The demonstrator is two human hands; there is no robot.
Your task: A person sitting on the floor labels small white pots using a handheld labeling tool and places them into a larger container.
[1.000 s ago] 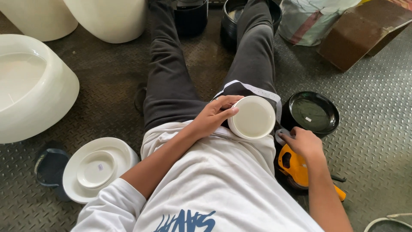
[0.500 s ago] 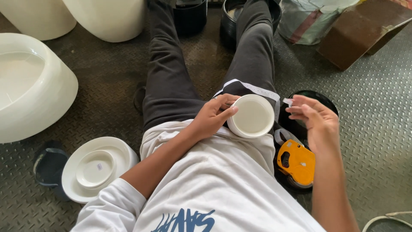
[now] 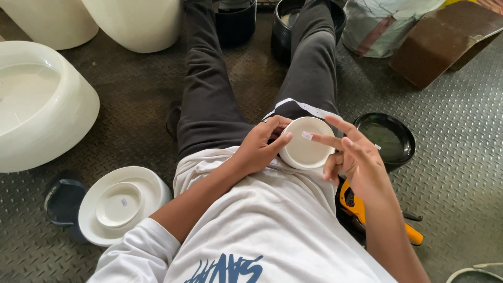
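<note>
I sit on a metal floor with my legs stretched out. My left hand [image 3: 260, 146] grips a small round white bowl [image 3: 304, 148] resting on my lap, fingers wrapped over its left rim. My right hand [image 3: 352, 160] hovers at the bowl's right edge with fingers spread; a small white sticker [image 3: 307, 135] clings to the tip of its index finger, just above the bowl's flat surface. A yellow label gun [image 3: 356, 207] lies on the floor under my right forearm.
A black bowl [image 3: 386, 138] sits right of my knee. Stacked white plates [image 3: 121, 204] lie at my left, a dark sandal [image 3: 63, 200] beside them. Large white pots [image 3: 42, 105] stand left and behind; dark buckets [image 3: 237, 23], a sack and a brown box [image 3: 439, 44] lie ahead.
My right hand left the yellow label gun on the floor, rose with a small sticker on its fingertip, and moved left to the bowl. The left hand kept holding the bowl.
</note>
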